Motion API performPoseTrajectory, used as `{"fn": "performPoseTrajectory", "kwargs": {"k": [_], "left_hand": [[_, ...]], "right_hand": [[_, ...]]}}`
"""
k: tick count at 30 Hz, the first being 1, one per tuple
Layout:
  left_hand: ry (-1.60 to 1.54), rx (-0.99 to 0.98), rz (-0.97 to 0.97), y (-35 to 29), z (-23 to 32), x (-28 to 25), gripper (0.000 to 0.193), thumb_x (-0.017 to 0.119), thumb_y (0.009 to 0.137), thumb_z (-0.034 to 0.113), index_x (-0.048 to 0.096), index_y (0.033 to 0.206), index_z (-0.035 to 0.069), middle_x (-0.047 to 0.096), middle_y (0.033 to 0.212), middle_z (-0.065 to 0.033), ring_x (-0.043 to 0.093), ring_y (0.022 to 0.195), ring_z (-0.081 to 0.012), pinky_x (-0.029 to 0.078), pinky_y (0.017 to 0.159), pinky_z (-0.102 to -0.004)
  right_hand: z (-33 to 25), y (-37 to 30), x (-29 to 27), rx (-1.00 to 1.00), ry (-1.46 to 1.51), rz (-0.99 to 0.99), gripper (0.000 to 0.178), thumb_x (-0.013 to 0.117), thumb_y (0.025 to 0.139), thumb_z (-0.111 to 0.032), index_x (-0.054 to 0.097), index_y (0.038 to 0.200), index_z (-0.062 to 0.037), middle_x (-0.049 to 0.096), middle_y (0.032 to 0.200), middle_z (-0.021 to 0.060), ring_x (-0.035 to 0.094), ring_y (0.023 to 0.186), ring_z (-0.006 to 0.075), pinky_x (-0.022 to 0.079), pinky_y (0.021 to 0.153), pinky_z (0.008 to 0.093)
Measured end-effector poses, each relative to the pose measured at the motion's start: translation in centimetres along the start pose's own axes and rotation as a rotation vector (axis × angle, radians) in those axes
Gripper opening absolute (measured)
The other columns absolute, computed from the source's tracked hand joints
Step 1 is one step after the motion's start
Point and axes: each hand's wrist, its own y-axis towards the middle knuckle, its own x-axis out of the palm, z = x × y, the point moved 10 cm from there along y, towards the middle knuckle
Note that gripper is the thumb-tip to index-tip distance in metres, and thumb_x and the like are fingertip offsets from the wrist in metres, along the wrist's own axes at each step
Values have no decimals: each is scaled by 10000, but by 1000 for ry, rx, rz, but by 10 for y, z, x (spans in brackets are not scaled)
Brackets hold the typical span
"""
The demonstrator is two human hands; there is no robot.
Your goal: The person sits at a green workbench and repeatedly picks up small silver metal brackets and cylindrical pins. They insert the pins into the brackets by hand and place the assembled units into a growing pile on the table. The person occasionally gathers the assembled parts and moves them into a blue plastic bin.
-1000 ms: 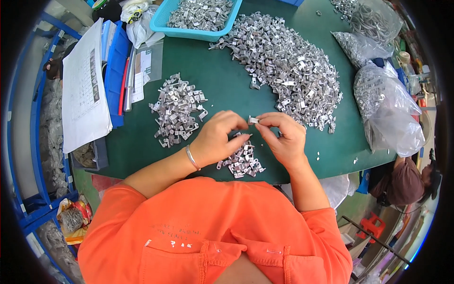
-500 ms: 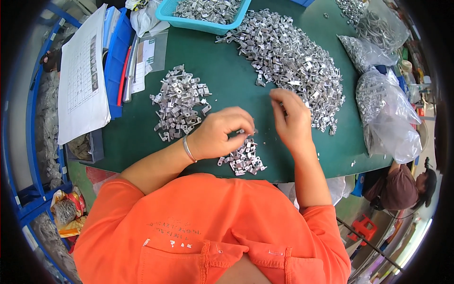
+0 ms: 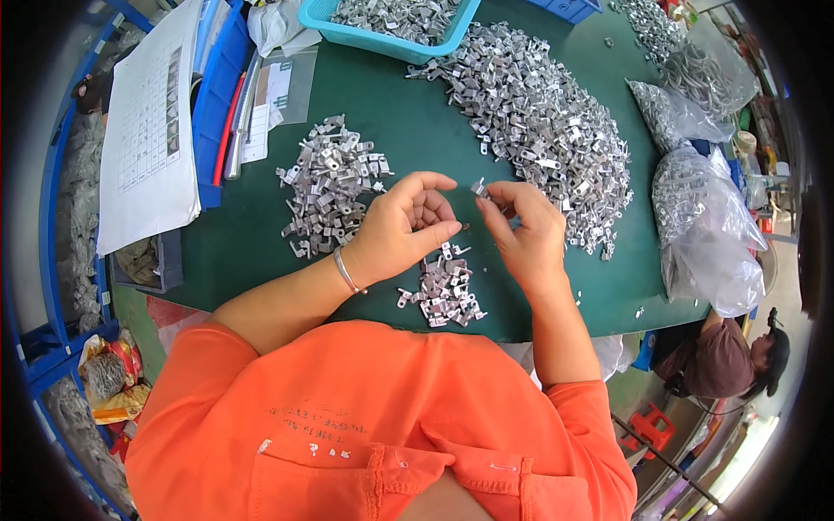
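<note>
And the right hand (image 3: 534, 239) swings back from the heap (image 3: 549, 130) at twelve o'clock, fingers (image 3: 512, 193) now pinching a metal bracket (image 3: 479, 188) at the left hand's (image 3: 391, 236) two o'clock; left fingers spread, apparently empty; a new piece is in play.

We count two hands (image 3: 401, 230) (image 3: 532, 239); one held bracket (image 3: 479, 187); three bracket piles (image 3: 334, 187) (image 3: 447, 291) (image 3: 552, 130) near the hands; one basket (image 3: 373, 40); one bracelet (image 3: 345, 271); one stool (image 3: 649, 430).

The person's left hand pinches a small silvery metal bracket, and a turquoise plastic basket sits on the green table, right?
Wrong hand: the head view shows the small silvery metal bracket pinched in the right hand. The turquoise plastic basket does sit on the green table.
</note>
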Motion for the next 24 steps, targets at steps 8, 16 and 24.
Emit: {"fn": "performPoseTrajectory", "kwargs": {"k": [8, 16, 24], "left_hand": [[193, 126, -114, -5, 15, 11, 78, 691, 825, 31, 664, 898, 25, 646, 902, -45, 627, 810, -81, 522, 687, -212], [523, 539, -512, -21, 35, 52, 154, 621, 682, -67, 628, 783, 49, 659, 883, -61, 606, 839, -247, 488, 769, -342], [311, 227, -107, -8, 28, 12, 285, 690, 805, -10, 585, 1070, -3, 639, 944, -85, 612, 874, -125, 516, 792, -269]], "right_hand": [[-25, -21, 5, -358, 68, -171, 188, 727, 695, 7, 645, 857, -41, 643, 797, 90, 617, 686, 266, 504, 582, 357], [21, 31, 7, -198, -690, 114, 121, 699, 771, -139, 648, 860, -75, 589, 864, 63, 547, 820, 275, 399, 723, 408], [21, 4, 4, 125, 211, 15, 114, 693, 800, -14, 645, 900, -35, 668, 898, 79, 653, 764, 232, 526, 666, 321]]}}
